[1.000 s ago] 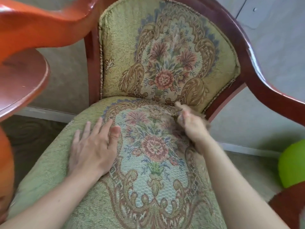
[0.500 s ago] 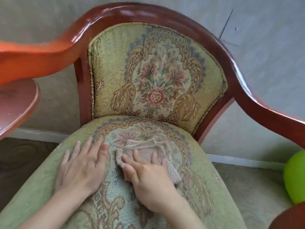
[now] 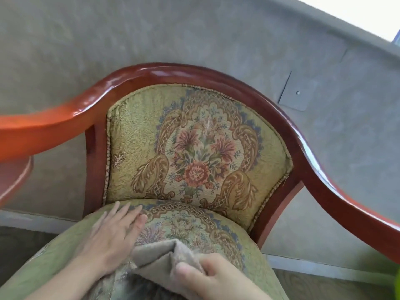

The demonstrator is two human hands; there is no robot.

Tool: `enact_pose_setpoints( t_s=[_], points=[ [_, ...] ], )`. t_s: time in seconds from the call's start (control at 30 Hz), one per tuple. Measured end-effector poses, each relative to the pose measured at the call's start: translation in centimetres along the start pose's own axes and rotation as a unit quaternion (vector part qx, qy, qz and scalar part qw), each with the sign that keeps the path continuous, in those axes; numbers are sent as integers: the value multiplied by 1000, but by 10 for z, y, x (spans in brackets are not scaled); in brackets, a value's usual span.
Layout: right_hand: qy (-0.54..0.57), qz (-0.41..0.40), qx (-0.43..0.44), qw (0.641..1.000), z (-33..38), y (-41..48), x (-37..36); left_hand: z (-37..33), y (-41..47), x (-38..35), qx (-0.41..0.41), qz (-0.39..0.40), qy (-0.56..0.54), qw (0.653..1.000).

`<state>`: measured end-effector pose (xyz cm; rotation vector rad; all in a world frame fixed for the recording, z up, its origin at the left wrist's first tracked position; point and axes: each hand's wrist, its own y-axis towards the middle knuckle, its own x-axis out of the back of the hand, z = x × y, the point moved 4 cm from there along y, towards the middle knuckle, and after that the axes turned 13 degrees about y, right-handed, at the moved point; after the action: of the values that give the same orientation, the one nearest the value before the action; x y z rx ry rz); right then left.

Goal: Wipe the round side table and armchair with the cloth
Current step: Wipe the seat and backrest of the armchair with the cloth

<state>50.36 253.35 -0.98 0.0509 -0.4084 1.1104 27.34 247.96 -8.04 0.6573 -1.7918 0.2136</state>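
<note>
The armchair (image 3: 320, 191) has a glossy red-brown wooden frame and green floral tapestry on its back and seat. My left hand (image 3: 112, 239) lies flat on the seat's left side, fingers spread, touching the cloth's edge. A beige cloth (image 3: 160, 258) is bunched up on the seat near the bottom of the view. My right hand (image 3: 218, 278) grips the cloth from the right. The round side table (image 3: 15, 178) shows only as a red-brown edge at far left, under the chair's left arm.
A grey textured wall (image 3: 194, 35) stands right behind the chair, with a pale baseboard (image 3: 313, 267) along the patterned floor. A green object (image 3: 397, 286) peeks in at the lower right edge.
My right hand has dragged the cloth from the back of the seat toward the front. The view has tilted upward, showing more wall. My left hand stays flat on the seat.
</note>
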Motion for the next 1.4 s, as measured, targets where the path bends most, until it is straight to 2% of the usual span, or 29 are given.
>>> enact_pose_setpoints(
  t_s=[0.07,0.17,0.3,0.4,0.47,0.63,0.73,0.83,0.9,1.03,1.2,1.4],
  points=[
    [151,-5,-50,987,2,2,32,0,13,-7,-28,-11,60,998],
    [359,-68,-63,929,6,15,82,5,26,-16,-44,-46,115,991],
    [477,-197,52,855,32,50,143,12,30,-24,-48,-57,97,992],
    [498,-291,170,799,65,82,169,5,30,-12,-62,-47,100,992],
    [449,-367,245,777,90,100,182,0,29,-9,-81,-67,89,990],
    [207,-499,370,755,137,139,194,-5,33,-9,-108,-67,94,987],
    [42,-523,371,766,149,170,200,-3,33,-13,-97,-51,108,988],
    [-176,-486,338,787,154,209,200,7,30,-18,-71,-33,128,989],
    [-309,-483,279,770,152,229,200,10,28,-17,-58,-32,106,992],
    [-380,-498,267,732,139,242,199,15,23,-20,-37,-88,61,994],
    [-442,-486,287,698,120,247,195,10,16,-19,-18,-82,51,995],
    [-501,-444,289,684,58,249,164,7,13,-16,-15,-65,62,996]
  ],
)
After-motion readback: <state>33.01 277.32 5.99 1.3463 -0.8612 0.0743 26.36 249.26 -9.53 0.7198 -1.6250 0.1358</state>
